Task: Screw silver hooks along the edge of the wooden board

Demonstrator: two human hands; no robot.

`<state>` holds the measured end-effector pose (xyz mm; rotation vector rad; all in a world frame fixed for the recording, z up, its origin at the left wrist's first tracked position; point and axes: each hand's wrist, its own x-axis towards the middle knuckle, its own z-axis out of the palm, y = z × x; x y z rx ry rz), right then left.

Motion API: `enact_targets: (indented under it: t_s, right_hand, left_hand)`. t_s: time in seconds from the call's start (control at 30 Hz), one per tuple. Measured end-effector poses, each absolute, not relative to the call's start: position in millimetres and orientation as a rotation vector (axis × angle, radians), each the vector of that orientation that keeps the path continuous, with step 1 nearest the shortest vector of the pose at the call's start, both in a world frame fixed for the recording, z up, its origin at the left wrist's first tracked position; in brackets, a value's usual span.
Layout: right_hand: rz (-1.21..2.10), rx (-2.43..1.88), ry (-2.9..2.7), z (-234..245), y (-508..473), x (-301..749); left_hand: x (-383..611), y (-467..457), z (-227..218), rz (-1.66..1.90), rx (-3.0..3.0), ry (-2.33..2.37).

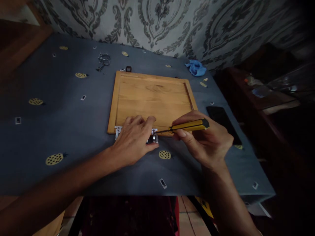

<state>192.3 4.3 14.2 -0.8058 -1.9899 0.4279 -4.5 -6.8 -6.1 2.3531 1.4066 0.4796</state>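
Note:
A wooden cabinet door (152, 93) with a raised frame lies flat on the table. Metal hinges sit along its near edge: one hinge (118, 131) at the left corner, partly behind my left hand, and another hinge (155, 136) right of it. My left hand (134, 141) is bent over that edge, fingers on the wood and thumb below, gripping the right-hand hinge. In my right hand (206, 141) is a yellow and black screwdriver (190, 125), held nearly level. Its tip meets the right-hand hinge; the exact screw is too small to make out.
A black phone (222, 123) lies right of the door, partly behind my right hand. Loose metal hardware (103, 60) and a crumpled blue cloth (196, 68) lie toward the back. The patterned blue tablecloth (61, 124) reaches a patterned wall covering (162, 23).

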Motion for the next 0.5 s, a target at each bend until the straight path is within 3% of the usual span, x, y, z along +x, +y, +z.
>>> enact_targets:
  t_s: [0.27, 0.5]
  right_hand:
    - [0.441, -0.822, -1.946, 12.5, 3.1, 190.4]
    - [0.391, -0.853, -1.546, 9.8, -1.4, 186.1]
  left_hand:
    - [-4.8, -6.8, -5.5, 0.466, 2.351, 1.405]
    - [-4.8, -5.9, -5.1, 0.458, 2.34, 1.366]
